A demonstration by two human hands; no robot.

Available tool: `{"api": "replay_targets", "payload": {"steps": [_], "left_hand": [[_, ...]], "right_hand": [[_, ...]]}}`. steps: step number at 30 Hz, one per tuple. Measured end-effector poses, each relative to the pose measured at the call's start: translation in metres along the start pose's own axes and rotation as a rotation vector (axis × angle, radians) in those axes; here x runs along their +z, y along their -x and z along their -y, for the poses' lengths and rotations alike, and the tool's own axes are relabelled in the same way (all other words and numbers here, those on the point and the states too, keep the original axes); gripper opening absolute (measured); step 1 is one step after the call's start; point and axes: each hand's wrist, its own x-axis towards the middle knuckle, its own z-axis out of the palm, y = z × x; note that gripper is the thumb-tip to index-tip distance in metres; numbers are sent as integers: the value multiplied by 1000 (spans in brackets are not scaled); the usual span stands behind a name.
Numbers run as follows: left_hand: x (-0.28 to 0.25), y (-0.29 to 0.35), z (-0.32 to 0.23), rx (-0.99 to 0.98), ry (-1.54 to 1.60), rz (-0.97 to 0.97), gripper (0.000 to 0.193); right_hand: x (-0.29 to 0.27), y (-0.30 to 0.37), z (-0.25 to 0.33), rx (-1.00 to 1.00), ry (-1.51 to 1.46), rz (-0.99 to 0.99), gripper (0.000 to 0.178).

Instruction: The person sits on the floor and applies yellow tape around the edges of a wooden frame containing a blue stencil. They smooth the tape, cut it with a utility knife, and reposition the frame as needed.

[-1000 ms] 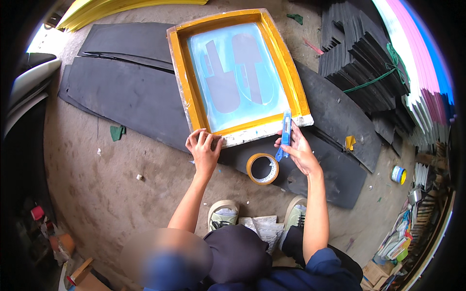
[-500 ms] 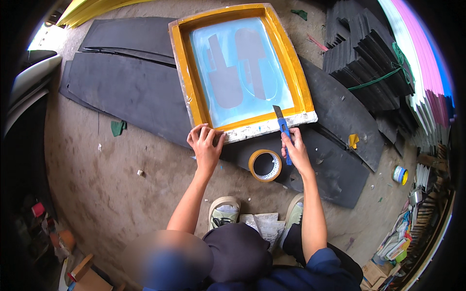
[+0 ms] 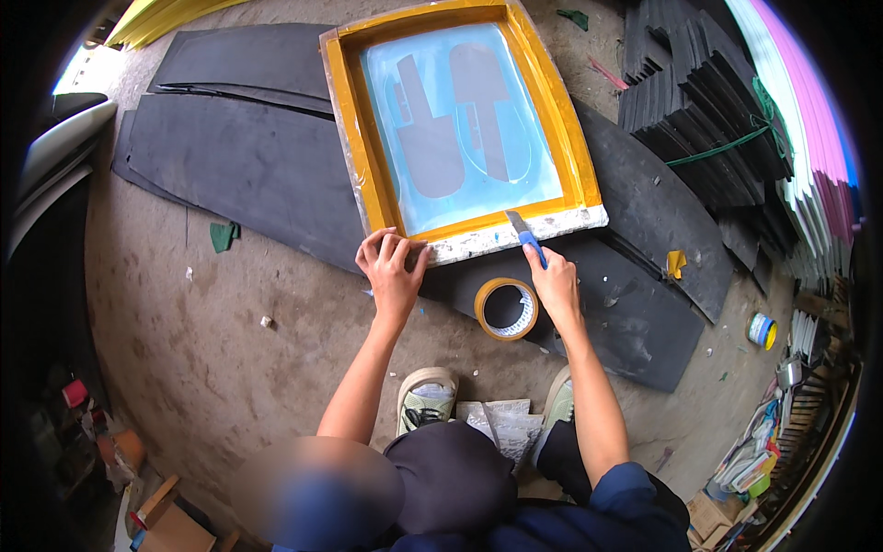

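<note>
A screen printing frame (image 3: 579, 170) lies in front of me, its edges covered in yellow-brown tape and its near edge whitish and worn. Grey shapes show on its light blue mesh (image 3: 418, 207). My left hand (image 3: 391, 271) grips the frame's near left corner, fingers bent over the edge. In my right hand (image 3: 556, 281) is a blue utility knife (image 3: 528, 241); its blade lies over the near edge of the frame, and I cannot tell whether it touches. Close to that hand, a roll of brown tape (image 3: 485, 313) rests on a black sheet.
Large black sheets (image 3: 230, 156) are spread under the frame on the concrete floor (image 3: 230, 368). A tied stack of black pieces (image 3: 708, 110) stands at the far right beside white and pink sheets (image 3: 782, 92). A small tin (image 3: 760, 330) and green scrap (image 3: 223, 236) lie around.
My right hand has turned the utility knife, so its blade now tilts leftward and sits lower, over the frame's near edge. My left hand stays on the corner.
</note>
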Motion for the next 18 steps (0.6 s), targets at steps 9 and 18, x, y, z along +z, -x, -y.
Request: {"api": "replay_targets", "payload": {"steps": [9, 18], "left_hand": [[1, 0, 1, 6, -1, -6, 14], [1, 1, 4, 2, -2, -8, 14]], "right_hand": [[4, -6, -16, 43, -161, 156, 50], [-3, -7, 1, 27, -93, 218, 50]]}}
